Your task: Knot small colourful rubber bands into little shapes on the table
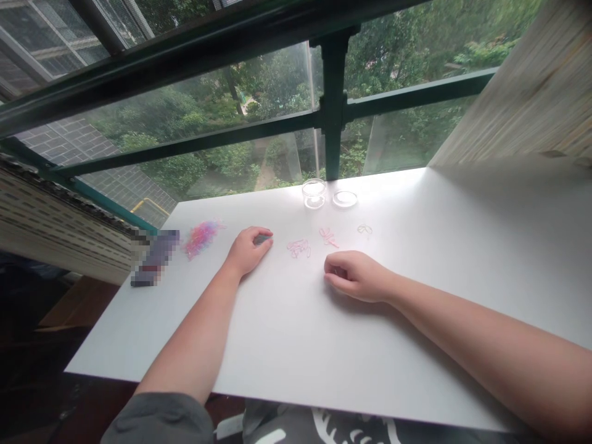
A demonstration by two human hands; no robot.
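My left hand point(250, 250) rests on the white table with its fingers loosely curved. A gap shows between thumb and fingers, with nothing visible in it. On its left lies a heap of small pink, purple and bluish elastic bands point(202, 238); to its right is a loose group of pale pink bands point(298, 248). My right hand point(356, 275) lies on its side, loosely curled, the thumb slightly off the fingers and no object visible in the hollow. Just beyond it are a few brighter pink bands point(328, 237) and a small pale yellowish group point(365, 229).
A clear round jar point(314, 194) stands at the table's far edge, beside a clear round lid point(345, 198). A blurred-out dark item point(156, 259) lies at the left edge. Behind the white table point(296, 345) are a green-framed window and curtains on both sides.
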